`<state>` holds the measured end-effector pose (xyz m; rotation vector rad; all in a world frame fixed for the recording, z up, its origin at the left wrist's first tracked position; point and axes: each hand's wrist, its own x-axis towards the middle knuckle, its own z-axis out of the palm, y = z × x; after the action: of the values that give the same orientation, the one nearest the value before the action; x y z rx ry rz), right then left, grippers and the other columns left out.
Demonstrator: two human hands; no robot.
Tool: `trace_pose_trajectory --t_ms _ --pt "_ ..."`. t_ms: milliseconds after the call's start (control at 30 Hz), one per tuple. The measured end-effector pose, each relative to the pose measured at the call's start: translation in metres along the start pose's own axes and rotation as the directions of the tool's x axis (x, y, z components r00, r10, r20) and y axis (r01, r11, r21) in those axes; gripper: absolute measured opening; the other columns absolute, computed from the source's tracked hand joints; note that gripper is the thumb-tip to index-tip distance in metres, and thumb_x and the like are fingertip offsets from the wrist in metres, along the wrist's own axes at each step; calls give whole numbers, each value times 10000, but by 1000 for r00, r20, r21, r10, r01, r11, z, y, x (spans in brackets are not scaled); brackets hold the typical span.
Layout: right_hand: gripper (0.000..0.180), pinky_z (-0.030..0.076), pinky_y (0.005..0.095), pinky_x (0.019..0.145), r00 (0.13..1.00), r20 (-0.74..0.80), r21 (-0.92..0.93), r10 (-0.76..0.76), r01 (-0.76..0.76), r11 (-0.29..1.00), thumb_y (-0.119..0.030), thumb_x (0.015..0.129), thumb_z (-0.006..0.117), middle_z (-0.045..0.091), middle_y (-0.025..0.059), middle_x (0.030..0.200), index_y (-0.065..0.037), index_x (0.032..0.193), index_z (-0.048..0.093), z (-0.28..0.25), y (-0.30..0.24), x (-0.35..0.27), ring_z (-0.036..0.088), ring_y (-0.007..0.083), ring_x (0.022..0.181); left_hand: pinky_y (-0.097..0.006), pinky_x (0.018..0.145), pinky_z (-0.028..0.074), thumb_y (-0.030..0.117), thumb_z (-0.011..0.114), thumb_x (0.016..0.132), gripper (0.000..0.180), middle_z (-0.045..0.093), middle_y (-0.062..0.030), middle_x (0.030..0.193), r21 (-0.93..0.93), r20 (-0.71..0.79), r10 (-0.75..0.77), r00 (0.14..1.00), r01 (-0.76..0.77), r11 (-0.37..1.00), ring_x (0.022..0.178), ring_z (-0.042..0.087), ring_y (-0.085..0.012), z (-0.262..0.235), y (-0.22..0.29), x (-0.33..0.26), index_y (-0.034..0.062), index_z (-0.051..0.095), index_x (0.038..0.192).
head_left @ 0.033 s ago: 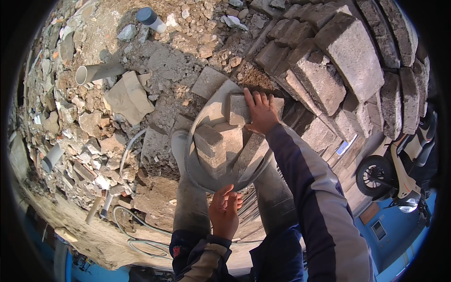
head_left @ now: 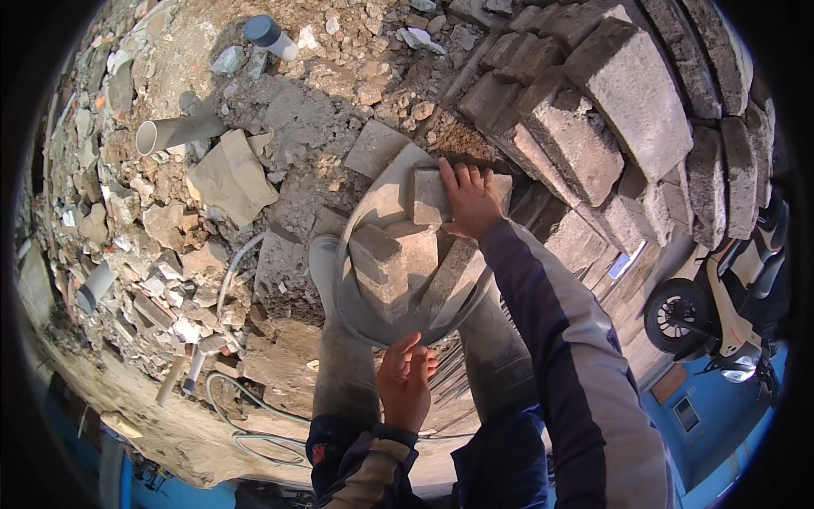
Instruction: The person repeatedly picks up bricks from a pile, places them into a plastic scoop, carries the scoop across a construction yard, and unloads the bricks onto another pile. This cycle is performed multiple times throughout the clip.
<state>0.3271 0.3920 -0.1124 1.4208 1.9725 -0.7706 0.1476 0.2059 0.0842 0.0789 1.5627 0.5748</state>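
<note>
A round grey tub (head_left: 370,206) stands between my boots with several grey-brown bricks in it. My right hand (head_left: 471,197) reaches to the tub's far right side. It lies over a brick (head_left: 431,198), fingers spread across its top and thumb along the near edge. Closer to me in the tub, another brick (head_left: 379,270) stands tilted on the left, and a long one (head_left: 451,287) leans on the right. Just below the near rim is my left hand (head_left: 404,382), half curled with the fingers loosely apart and nothing visible in it.
Bricks are stacked high in a pile (head_left: 627,93) at the right. Broken rubble covers the left, with a grey pipe (head_left: 182,133), a capped pipe (head_left: 271,37), a hammer (head_left: 175,373) and a hose (head_left: 246,433). A motorbike (head_left: 721,314) is parked far right.
</note>
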Motion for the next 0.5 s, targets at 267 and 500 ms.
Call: trace_pose_trajectory --t_ms 267,500 --pt "1262 366 596 1093 986 -34 368 162 -138 920 -444 589 886 478 261 1344 14 1529 181 -43 5 -51 479 450 1286 -295 741 567 186 595 1004 299 693 -121 968 22 -140 11 990 -8 1000 822 678 -163 0 -9 1 -2 577 1236" --pt "1330 386 469 1111 887 43 742 460 -337 580 -508 600 873 419 321 1414 121 1511 134 -17 -28 -159 460 469 1306 -266 661 540 158 595 1001 272 691 -91 905 6 -196 103 975 -104 995 739 649 -132 10 -10 8 -17 595 1209"
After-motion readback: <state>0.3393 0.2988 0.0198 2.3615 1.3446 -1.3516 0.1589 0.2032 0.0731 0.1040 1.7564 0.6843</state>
